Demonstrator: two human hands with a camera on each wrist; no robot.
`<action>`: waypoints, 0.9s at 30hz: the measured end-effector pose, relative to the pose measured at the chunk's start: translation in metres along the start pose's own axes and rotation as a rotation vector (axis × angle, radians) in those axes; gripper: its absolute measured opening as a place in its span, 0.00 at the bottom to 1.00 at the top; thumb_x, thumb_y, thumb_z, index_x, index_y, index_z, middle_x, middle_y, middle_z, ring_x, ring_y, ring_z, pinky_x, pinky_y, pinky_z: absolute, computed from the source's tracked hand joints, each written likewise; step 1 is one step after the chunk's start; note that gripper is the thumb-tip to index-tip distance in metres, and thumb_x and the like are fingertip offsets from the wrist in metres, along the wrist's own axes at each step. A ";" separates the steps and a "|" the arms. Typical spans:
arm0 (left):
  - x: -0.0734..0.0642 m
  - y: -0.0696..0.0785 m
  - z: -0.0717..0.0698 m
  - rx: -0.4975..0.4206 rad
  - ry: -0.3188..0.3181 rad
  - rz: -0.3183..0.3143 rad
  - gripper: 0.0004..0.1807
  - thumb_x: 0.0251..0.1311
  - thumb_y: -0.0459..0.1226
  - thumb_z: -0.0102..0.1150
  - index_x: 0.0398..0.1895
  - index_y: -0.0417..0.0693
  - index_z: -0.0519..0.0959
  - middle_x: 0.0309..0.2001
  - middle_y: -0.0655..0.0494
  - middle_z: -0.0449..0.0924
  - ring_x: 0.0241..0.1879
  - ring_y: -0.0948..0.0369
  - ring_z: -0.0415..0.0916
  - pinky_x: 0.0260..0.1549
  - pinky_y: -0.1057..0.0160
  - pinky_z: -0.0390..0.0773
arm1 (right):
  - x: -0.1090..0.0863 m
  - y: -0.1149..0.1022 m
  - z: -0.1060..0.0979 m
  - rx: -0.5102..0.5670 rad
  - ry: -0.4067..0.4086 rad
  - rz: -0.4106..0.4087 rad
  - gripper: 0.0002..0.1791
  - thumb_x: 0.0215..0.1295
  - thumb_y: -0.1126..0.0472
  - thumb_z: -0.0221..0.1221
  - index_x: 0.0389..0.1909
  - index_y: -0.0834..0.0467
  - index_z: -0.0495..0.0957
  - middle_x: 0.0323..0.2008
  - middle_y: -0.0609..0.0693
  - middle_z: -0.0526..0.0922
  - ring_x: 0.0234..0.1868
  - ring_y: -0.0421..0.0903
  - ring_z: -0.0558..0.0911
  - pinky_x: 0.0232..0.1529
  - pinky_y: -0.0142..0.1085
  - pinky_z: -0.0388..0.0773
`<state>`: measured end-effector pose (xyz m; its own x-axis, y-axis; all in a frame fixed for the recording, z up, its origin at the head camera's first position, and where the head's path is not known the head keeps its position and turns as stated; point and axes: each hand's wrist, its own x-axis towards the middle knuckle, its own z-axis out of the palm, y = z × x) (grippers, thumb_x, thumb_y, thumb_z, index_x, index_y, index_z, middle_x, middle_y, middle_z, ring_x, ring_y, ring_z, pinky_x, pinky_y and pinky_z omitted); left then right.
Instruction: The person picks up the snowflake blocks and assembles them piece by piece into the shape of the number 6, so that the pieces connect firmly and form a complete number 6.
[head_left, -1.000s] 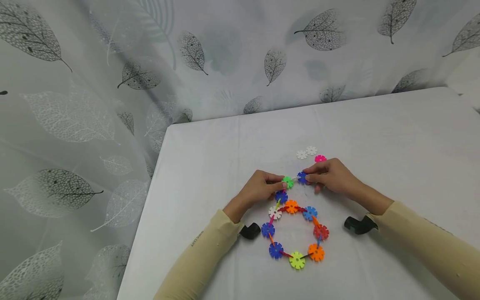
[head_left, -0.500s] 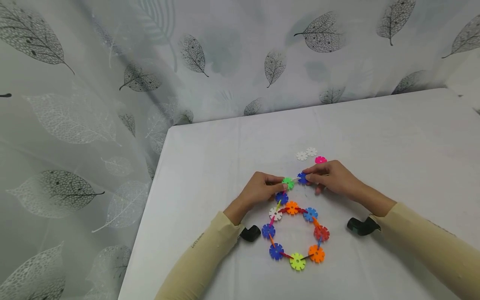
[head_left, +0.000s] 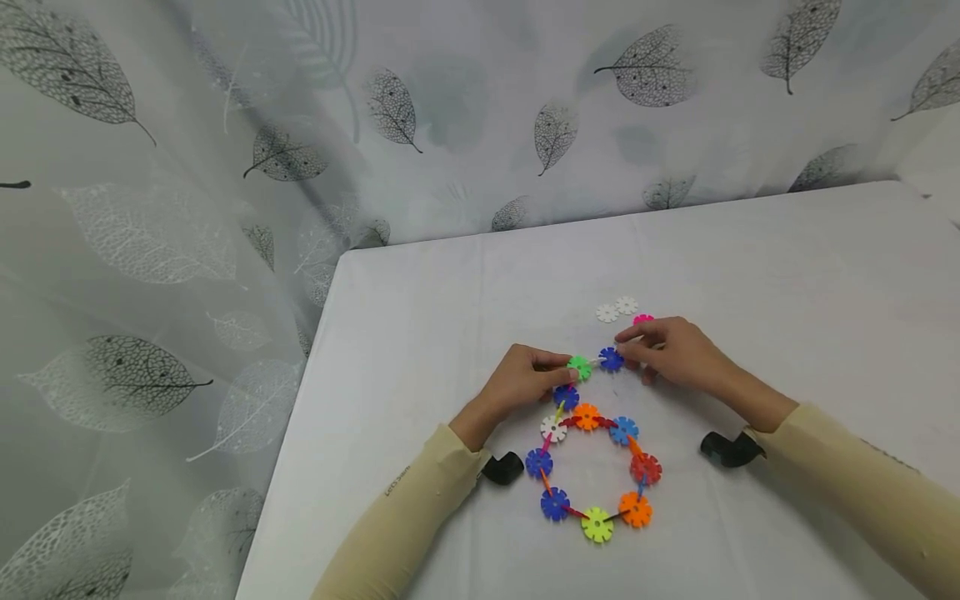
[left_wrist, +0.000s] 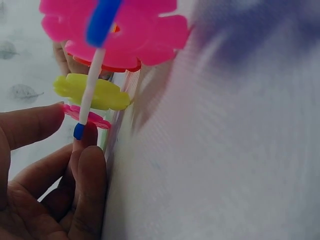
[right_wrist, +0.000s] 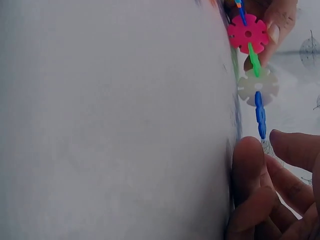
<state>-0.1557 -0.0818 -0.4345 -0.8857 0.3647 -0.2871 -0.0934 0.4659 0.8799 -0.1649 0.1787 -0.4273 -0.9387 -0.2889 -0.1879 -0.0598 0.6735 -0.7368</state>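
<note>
A chain of notched snowflake discs lies on the white table, with a ring of linked discs (head_left: pixel 597 525) in several colours. From its top left a branch runs up to a green disc (head_left: pixel 579 367), a white edge-on disc (right_wrist: pixel 258 86) and a blue disc (head_left: pixel 611 359) at the end. My left hand (head_left: pixel 521 379) pinches the green disc between thumb and fingers; a pink disc (left_wrist: pixel 87 116) shows by its fingertips. My right hand (head_left: pixel 678 354) is just right of the blue end disc, thumb and forefinger parted, holding nothing; the right wrist view shows a small gap.
Two loose white discs (head_left: pixel 617 309) and a loose pink disc (head_left: pixel 643 320) lie beyond the hands, the pink one close to my right fingers. A leaf-print curtain (head_left: pixel 450 117) hangs behind the table (head_left: pixel 420 300). Black wrist cameras (head_left: pixel 504 468) sit under both wrists.
My right fingers have let go of the blue end disc and drawn slightly right. The left hand keeps its pinch on the green disc. The ring stays in place.
</note>
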 end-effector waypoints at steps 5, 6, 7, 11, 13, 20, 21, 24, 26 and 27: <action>0.000 -0.001 0.000 0.007 -0.002 0.002 0.20 0.64 0.45 0.68 0.55 0.46 0.86 0.24 0.58 0.82 0.19 0.64 0.70 0.23 0.69 0.70 | 0.003 0.001 -0.007 -0.037 0.077 -0.018 0.18 0.71 0.55 0.64 0.55 0.60 0.83 0.30 0.50 0.84 0.24 0.46 0.80 0.29 0.39 0.75; 0.000 -0.001 0.000 0.007 -0.002 0.002 0.20 0.64 0.45 0.68 0.56 0.46 0.86 0.24 0.58 0.82 0.19 0.64 0.70 0.23 0.69 0.69 | 0.004 0.002 -0.008 -0.040 0.098 -0.023 0.18 0.71 0.54 0.64 0.55 0.60 0.82 0.31 0.51 0.84 0.24 0.47 0.80 0.28 0.39 0.74; 0.000 -0.001 0.000 0.007 -0.002 0.003 0.20 0.64 0.45 0.68 0.56 0.46 0.86 0.24 0.58 0.82 0.19 0.63 0.69 0.23 0.69 0.69 | 0.005 0.003 -0.010 -0.044 0.120 -0.028 0.18 0.71 0.54 0.64 0.55 0.60 0.82 0.32 0.52 0.84 0.25 0.47 0.81 0.27 0.38 0.74; 0.000 -0.002 0.000 0.000 0.000 0.007 0.20 0.64 0.45 0.69 0.55 0.46 0.86 0.25 0.58 0.82 0.19 0.63 0.70 0.22 0.69 0.69 | 0.011 0.005 -0.018 -0.054 0.214 -0.039 0.20 0.71 0.53 0.64 0.56 0.60 0.81 0.40 0.56 0.84 0.30 0.49 0.84 0.28 0.37 0.76; 0.000 -0.002 -0.001 0.000 0.000 0.008 0.20 0.64 0.45 0.69 0.55 0.46 0.86 0.24 0.58 0.82 0.19 0.63 0.69 0.22 0.69 0.69 | 0.014 0.005 -0.021 -0.064 0.263 -0.042 0.20 0.71 0.54 0.64 0.58 0.60 0.81 0.44 0.58 0.84 0.33 0.51 0.85 0.30 0.37 0.78; 0.001 -0.003 -0.001 -0.014 -0.002 0.019 0.20 0.63 0.44 0.69 0.55 0.45 0.86 0.26 0.59 0.83 0.19 0.63 0.71 0.23 0.69 0.71 | 0.027 0.002 -0.029 -0.072 0.361 0.002 0.23 0.72 0.58 0.61 0.65 0.60 0.76 0.54 0.62 0.79 0.48 0.61 0.79 0.34 0.42 0.80; 0.001 -0.003 -0.001 -0.019 -0.003 0.019 0.20 0.63 0.44 0.69 0.55 0.45 0.86 0.26 0.59 0.84 0.19 0.63 0.71 0.23 0.69 0.71 | 0.029 0.001 -0.030 -0.074 0.361 0.008 0.23 0.72 0.58 0.61 0.65 0.61 0.76 0.54 0.63 0.78 0.49 0.62 0.79 0.35 0.44 0.81; 0.001 -0.003 -0.002 -0.030 -0.004 0.020 0.20 0.63 0.44 0.70 0.54 0.45 0.86 0.27 0.59 0.84 0.20 0.63 0.71 0.23 0.69 0.71 | 0.034 0.003 -0.031 -0.082 0.346 0.029 0.24 0.73 0.58 0.60 0.66 0.61 0.75 0.56 0.63 0.77 0.53 0.63 0.77 0.40 0.50 0.81; 0.001 -0.004 -0.001 -0.035 -0.007 0.019 0.19 0.63 0.44 0.70 0.54 0.45 0.86 0.27 0.58 0.84 0.20 0.63 0.71 0.23 0.69 0.71 | 0.037 0.004 -0.031 -0.087 0.322 0.040 0.24 0.74 0.56 0.59 0.66 0.62 0.74 0.56 0.64 0.77 0.53 0.63 0.76 0.41 0.51 0.81; 0.002 -0.004 -0.001 -0.035 -0.008 0.019 0.19 0.63 0.44 0.70 0.54 0.45 0.86 0.26 0.58 0.84 0.20 0.63 0.71 0.23 0.69 0.71 | 0.038 0.005 -0.031 -0.088 0.306 0.050 0.24 0.74 0.56 0.59 0.66 0.62 0.74 0.57 0.64 0.76 0.54 0.63 0.76 0.43 0.53 0.80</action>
<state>-0.1573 -0.0840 -0.4380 -0.8839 0.3797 -0.2731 -0.0926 0.4302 0.8980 -0.2120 0.1926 -0.4181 -0.9990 -0.0446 -0.0085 -0.0274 0.7417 -0.6701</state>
